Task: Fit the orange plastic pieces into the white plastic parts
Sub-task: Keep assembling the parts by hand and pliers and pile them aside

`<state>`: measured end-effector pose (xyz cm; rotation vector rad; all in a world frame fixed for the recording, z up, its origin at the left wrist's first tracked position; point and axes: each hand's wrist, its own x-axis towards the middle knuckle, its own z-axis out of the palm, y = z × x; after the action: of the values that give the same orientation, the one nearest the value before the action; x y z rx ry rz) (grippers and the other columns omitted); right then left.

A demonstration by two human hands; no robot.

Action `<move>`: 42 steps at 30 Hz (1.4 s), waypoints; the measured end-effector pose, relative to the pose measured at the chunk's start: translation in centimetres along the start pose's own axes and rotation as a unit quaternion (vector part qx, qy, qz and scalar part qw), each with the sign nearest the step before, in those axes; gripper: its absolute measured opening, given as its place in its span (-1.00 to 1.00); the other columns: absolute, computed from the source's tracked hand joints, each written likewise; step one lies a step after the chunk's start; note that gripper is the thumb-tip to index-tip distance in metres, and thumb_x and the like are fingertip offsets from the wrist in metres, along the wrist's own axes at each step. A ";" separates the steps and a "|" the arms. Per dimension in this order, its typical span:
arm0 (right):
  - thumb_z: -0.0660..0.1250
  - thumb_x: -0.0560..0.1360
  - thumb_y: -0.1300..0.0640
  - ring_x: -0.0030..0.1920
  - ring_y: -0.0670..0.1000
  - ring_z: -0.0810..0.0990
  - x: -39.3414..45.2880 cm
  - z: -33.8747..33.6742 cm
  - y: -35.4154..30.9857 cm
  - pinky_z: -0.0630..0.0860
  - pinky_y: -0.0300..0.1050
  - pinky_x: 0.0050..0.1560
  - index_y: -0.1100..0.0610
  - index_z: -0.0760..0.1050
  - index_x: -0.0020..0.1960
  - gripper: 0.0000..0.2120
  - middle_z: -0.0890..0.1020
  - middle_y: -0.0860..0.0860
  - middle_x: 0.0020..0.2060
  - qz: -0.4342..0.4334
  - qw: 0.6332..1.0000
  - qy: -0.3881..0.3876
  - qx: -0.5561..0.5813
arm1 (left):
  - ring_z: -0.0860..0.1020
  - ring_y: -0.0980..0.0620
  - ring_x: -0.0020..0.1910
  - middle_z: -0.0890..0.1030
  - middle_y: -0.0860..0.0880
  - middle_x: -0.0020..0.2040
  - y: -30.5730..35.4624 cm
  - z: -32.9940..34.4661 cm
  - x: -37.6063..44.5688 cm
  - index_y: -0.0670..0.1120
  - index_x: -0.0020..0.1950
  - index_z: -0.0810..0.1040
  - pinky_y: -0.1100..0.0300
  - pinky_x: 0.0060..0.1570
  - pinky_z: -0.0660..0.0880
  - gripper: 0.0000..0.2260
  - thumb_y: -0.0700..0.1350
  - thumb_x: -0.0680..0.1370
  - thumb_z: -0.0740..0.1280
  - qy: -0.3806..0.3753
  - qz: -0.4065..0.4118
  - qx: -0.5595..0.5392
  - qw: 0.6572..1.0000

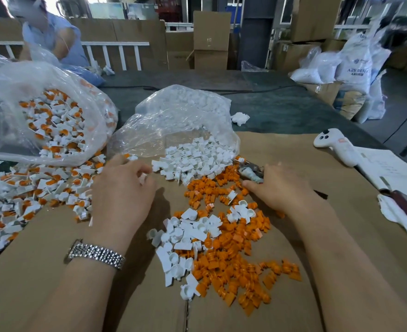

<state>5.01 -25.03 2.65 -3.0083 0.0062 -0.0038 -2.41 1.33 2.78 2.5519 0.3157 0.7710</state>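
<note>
The orange plastic pieces (231,257) are lying in a loose heap at lower centre, strung from mid-frame toward the bottom right, each pointing its own way. White plastic parts (185,233) are mixed in at the heap's left. The left hand (123,190) is curling its fingers round a small white part (143,177). The right hand (279,188) is gripping pliers (250,172), index finger extended. Everything is resting on flattened cardboard (293,149) in a warehouse.
</note>
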 end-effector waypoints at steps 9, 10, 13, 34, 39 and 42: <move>0.39 0.49 -0.23 0.16 -0.01 0.43 -2.0 -2.2 -2.1 0.45 0.14 0.21 -0.11 0.54 0.08 -0.73 0.52 -0.11 0.02 -0.153 0.981 0.043 0.113 | 0.44 0.14 -0.07 0.50 0.17 -0.08 1.2 1.7 -0.7 0.04 0.08 0.69 0.20 -0.08 0.39 -0.91 -0.03 0.61 0.41 -0.128 0.149 -0.033 0.980; 0.42 0.47 -0.23 0.11 -0.06 0.40 -2.3 -2.4 -2.4 0.44 0.12 0.20 -0.16 0.55 -0.02 -0.81 0.51 -0.16 -0.05 -0.178 0.976 0.029 0.122 | 0.43 0.18 -0.10 0.50 0.20 -0.09 1.1 1.7 -0.7 0.06 0.07 0.69 0.25 -0.12 0.36 -0.92 -0.02 0.60 0.42 -0.126 0.149 -0.042 0.980; 0.43 0.46 -0.23 0.11 -0.07 0.33 -3.0 -2.0 -3.5 0.34 0.08 0.14 -0.17 0.56 -0.11 -0.84 0.52 -0.15 -0.03 -0.209 0.976 0.005 0.059 | 0.46 0.26 -0.10 0.53 0.22 -0.09 1.3 1.5 -0.6 0.11 0.03 0.68 0.36 -0.16 0.30 -0.95 -0.02 0.59 0.44 -0.146 0.143 -0.067 0.977; 0.32 0.62 0.07 0.04 0.00 0.58 -3.1 -2.0 -4.0 0.53 0.10 0.14 -0.03 0.50 0.17 -0.86 0.62 -0.06 0.04 -0.194 0.970 0.046 0.136 | 0.56 0.20 -0.13 0.61 0.15 -0.08 1.2 0.5 -0.4 0.17 -0.01 0.71 0.34 -0.23 0.47 -0.89 0.13 0.50 0.51 -0.335 0.127 -0.080 0.930; 0.34 0.61 0.10 0.03 -0.05 0.57 -3.1 -1.9 -3.9 0.55 0.00 0.11 -0.03 0.58 0.13 -0.88 0.63 -0.06 0.05 -0.197 0.964 0.045 0.174 | 0.57 0.27 -0.15 0.65 0.14 -0.15 1.7 0.8 -0.7 0.13 -0.08 0.69 0.37 -0.22 0.50 -0.96 0.01 0.53 0.52 -0.317 0.124 -0.079 0.937; 0.41 0.57 0.12 -0.07 -0.11 0.62 -3.1 -2.1 -3.8 0.60 -0.07 0.06 -0.03 0.59 0.06 -0.91 0.66 -0.09 -0.06 -0.193 0.946 0.038 0.257 | 0.61 0.28 -0.27 0.66 0.17 -0.24 1.8 0.6 -0.7 0.16 -0.06 0.66 0.43 -0.34 0.47 -0.92 -0.03 0.55 0.50 -0.286 0.098 -0.121 0.946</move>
<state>1.90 -21.50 5.23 -2.4375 -0.4963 -0.1376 -2.46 -0.72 2.89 2.4545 -0.2116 0.0947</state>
